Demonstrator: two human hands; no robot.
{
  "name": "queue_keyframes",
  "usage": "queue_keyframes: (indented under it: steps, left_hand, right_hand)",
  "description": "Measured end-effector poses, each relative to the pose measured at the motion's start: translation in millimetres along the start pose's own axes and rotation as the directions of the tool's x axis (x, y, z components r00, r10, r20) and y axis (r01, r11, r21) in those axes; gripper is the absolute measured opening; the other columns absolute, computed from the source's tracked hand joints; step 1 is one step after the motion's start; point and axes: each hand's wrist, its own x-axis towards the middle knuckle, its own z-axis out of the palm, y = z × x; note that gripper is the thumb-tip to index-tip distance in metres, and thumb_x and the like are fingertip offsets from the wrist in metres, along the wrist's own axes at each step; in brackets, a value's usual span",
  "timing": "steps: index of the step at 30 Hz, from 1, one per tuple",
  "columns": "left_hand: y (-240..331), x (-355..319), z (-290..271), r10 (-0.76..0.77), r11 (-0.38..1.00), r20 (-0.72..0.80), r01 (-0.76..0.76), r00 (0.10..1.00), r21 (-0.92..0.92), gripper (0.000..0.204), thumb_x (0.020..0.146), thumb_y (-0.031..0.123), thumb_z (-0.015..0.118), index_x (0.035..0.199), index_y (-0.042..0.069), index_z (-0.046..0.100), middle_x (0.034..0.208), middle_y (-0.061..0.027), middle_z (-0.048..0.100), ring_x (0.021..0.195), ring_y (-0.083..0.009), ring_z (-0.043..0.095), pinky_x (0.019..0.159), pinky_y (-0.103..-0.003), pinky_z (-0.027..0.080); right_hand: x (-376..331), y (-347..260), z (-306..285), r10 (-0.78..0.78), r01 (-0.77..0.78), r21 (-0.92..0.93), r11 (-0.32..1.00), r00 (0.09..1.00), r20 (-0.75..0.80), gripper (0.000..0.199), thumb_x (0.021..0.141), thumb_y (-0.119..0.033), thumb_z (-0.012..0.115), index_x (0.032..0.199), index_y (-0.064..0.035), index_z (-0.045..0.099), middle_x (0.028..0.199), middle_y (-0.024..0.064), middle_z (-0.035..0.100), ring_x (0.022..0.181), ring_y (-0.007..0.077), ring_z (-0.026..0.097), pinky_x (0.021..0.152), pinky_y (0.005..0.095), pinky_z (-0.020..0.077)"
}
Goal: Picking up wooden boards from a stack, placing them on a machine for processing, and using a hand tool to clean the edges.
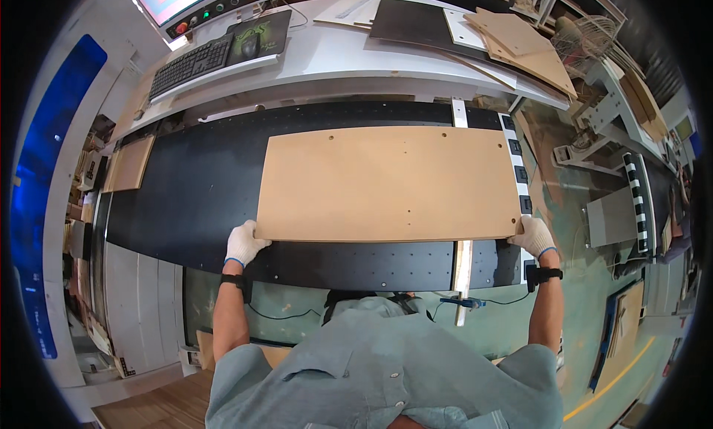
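The board (386, 184), tan and rectangular, is in the middle of the frame, over the black worktop (186, 199); whether its underside rests fully on that surface or is slightly raised, I cannot tell. Round holes lie near its upper edge, with another at the lower right corner.

The gloved left hand (247, 243) is closed on the lower left corner, the gloved right hand (535, 237) on the lower right. This wide grip looks sound: both ends can be steered evenly. Good handling would mean pushing or lifting with equal force, since uneven pressure could swing the board askew. Fingers curled beneath the edge would be best eased out before weight comes down, to avoid a pinch.

The board's right edge sits beside the white strip (518, 153) with dark pads, a handy line to judge squareness by, though the lens bends straight edges. The metal bar (462, 269) runs under the board; worth feeling for any catch there.

Farther off, a small panel (130, 164) lies at the worktop's left end, best kept clear of. The keyboard (194, 64) is upper left, loose sheets (520, 39) upper right.
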Motion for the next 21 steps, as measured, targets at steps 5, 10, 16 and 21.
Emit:
queue_keyframes:
  steps: [5,10,16,21]
  left_hand:
    - [-2,32,-3,0.038,0.999,-0.11,-0.038,0.993,-0.001,0.044,0.074,0.03,0.091,0.102,0.002,0.071,0.099,-0.0253,0.076,0.098,-0.0443,0.073,0.087,-0.052,0.058]
    - [-7,32,-2,0.063,0.998,-0.043,-0.062,0.997,0.028,0.044,0.073,0.029,0.091,0.1,0.001,0.07,0.099,-0.0266,0.076,0.099,-0.0447,0.073,0.087,-0.052,0.058]
    - [4,0,4,0.02,1.0,-0.027,-0.02,0.999,-0.002,0.047,0.073,0.033,0.093,0.1,0.001,0.07,0.098,-0.0241,0.077,0.097,-0.0423,0.075,0.086,-0.05,0.059]
    - [8,6,0,0.0,0.996,0.019,0.002,1.0,-0.09,0.046,0.07,0.028,0.094,0.101,0.002,0.071,0.093,-0.0197,0.077,0.09,-0.0378,0.075,0.082,-0.044,0.059]
  right_hand:
    - [-14,-17,9,0.065,-0.064,0.042,0.997,0.998,-0.008,0.051,0.069,-0.032,0.093,0.099,0.0025,0.07,0.099,0.0294,0.074,0.099,0.0469,0.072,0.086,0.0507,0.0585]
    - [-50,-12,42,0.159,-0.091,0.411,0.907,0.978,-0.136,0.05,0.083,-0.021,0.081,0.122,0.006,0.067,0.099,0.0246,0.077,0.093,0.0355,0.076,0.083,0.0429,0.0592]
    - [-158,2,127,0.038,-0.135,0.853,0.504,0.99,0.134,0.024,0.09,-0.002,0.071,0.113,0.0009,0.074,0.097,0.0044,0.074,0.092,0.0132,0.069,0.083,0.0304,0.0578]
    - [-188,-77,139,0.073,-0.181,0.908,0.378,0.984,0.166,0.03,0.085,0.006,0.072,0.113,-0.002,0.076,0.098,0.0031,0.074,0.093,0.0125,0.068,0.086,0.0293,0.0575]
